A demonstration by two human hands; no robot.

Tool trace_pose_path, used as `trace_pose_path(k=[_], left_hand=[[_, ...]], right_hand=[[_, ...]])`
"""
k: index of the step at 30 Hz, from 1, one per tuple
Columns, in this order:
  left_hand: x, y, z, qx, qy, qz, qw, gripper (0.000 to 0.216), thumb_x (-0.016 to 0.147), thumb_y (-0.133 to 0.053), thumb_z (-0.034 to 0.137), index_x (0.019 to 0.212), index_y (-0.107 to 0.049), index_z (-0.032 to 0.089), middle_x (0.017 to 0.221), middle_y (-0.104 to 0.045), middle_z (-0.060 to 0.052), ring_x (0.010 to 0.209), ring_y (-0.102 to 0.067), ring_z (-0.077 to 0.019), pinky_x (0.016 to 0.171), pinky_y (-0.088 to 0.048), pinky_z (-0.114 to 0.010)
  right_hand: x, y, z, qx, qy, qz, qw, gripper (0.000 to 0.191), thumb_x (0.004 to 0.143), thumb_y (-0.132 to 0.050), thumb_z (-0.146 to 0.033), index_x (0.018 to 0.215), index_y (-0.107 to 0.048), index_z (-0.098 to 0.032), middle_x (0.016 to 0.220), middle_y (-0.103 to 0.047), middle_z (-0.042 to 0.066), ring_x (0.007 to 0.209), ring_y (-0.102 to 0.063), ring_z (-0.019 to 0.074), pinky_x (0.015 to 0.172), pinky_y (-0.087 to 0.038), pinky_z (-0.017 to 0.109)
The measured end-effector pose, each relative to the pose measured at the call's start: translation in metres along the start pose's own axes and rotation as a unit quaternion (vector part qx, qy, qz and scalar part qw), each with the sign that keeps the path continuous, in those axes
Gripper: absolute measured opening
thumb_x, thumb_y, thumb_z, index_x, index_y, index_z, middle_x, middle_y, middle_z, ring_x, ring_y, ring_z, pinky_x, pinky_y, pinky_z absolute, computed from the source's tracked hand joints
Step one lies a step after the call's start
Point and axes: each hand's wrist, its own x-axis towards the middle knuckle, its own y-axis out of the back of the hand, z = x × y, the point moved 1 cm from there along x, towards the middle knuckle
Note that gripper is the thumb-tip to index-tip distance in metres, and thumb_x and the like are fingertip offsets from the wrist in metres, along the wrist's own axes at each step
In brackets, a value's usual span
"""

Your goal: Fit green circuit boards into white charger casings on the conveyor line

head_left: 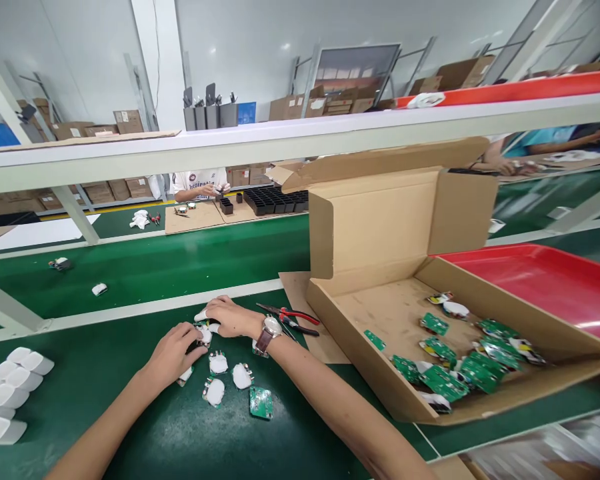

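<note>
My left hand (175,353) and my right hand (233,317) meet over the green bench top. Between their bent fingers is a small circuit board with a white pad (205,335), partly hidden by the fingers. White coverings show on fingertips of my right hand, and a watch (271,328) is on that wrist. Nearer me lie several more white-padded circuit boards (219,363) and one bare green board (261,403). One padded board sits partly under my left hand, another beside my right wrist. Red-and-black pliers (293,319) rest beyond my right wrist.
An open cardboard box (365,373) on the right holds several green boards (480,370), with a red tray (540,280) behind it. White plastic cups (10,395) stand at left. Beyond the frame rail runs a green belt (155,267). A co-worker (197,185) sits across it.
</note>
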Motion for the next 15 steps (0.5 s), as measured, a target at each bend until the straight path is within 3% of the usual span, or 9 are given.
trace_pose_path(k=[3,5,7,10,12,15], left_hand=[[0.003,-0.006,0.002,0.003,0.006,0.007,1.0,0.019,0.106,-0.056,0.037,0.105,-0.071,0.024,0.105,-0.071,-0.008,0.097,-0.07,-0.0254,0.088,-0.06,-0.04],[0.008,-0.006,0.004,0.004,0.01,0.006,1.0,0.02,0.106,-0.056,0.036,0.103,-0.072,0.024,0.103,-0.071,-0.008,0.095,-0.069,-0.0252,0.086,-0.06,-0.04],[0.01,0.001,0.005,-0.005,0.016,-0.007,1.0,0.019,0.105,-0.059,0.037,0.102,-0.073,0.024,0.103,-0.071,-0.008,0.097,-0.07,-0.0257,0.087,-0.06,-0.04],[0.0,0.025,0.0,-0.047,0.055,-0.036,0.997,0.023,0.098,-0.07,0.042,0.115,-0.074,0.027,0.119,-0.071,-0.008,0.11,-0.069,-0.0279,0.094,-0.061,-0.042],[-0.017,0.043,-0.007,-0.095,0.091,-0.07,0.989,0.054,0.088,-0.081,0.046,0.139,-0.065,0.033,0.141,-0.062,-0.009,0.111,-0.069,-0.0275,0.09,-0.064,-0.039],[-0.046,0.057,-0.017,-0.151,0.118,-0.138,0.972,0.105,0.076,-0.092,0.045,0.164,-0.034,0.045,0.167,-0.037,-0.011,0.107,-0.07,-0.0263,0.078,-0.067,-0.035]], right_hand=[[0.008,0.0,0.001,-0.004,-0.037,-0.001,0.999,0.018,0.091,-0.062,-0.009,0.102,-0.073,-0.019,0.108,-0.075,0.007,0.108,-0.066,0.0238,0.097,-0.044,0.034],[0.016,0.002,0.0,-0.007,-0.065,0.003,0.998,0.014,0.098,-0.059,-0.017,0.1,-0.073,-0.018,0.101,-0.075,0.007,0.098,-0.067,0.0237,0.09,-0.047,0.033],[0.02,0.007,-0.001,-0.015,-0.091,0.012,0.996,0.013,0.099,-0.06,-0.021,0.098,-0.072,-0.016,0.101,-0.074,0.009,0.1,-0.066,0.0263,0.092,-0.047,0.036],[0.004,0.024,-0.002,-0.028,-0.122,0.043,0.991,0.011,0.095,-0.063,-0.018,0.101,-0.071,-0.012,0.118,-0.069,0.018,0.116,-0.06,0.0331,0.103,-0.045,0.047],[-0.026,0.034,-0.001,-0.021,-0.127,0.056,0.99,0.024,0.094,-0.069,-0.024,0.114,-0.069,-0.012,0.131,-0.064,0.02,0.125,-0.057,0.0341,0.109,-0.044,0.05],[-0.094,0.034,-0.006,0.012,-0.114,0.037,0.993,0.083,0.074,-0.093,-0.043,0.144,-0.056,-0.017,0.155,-0.049,0.019,0.144,-0.047,0.0359,0.117,-0.042,0.048]])
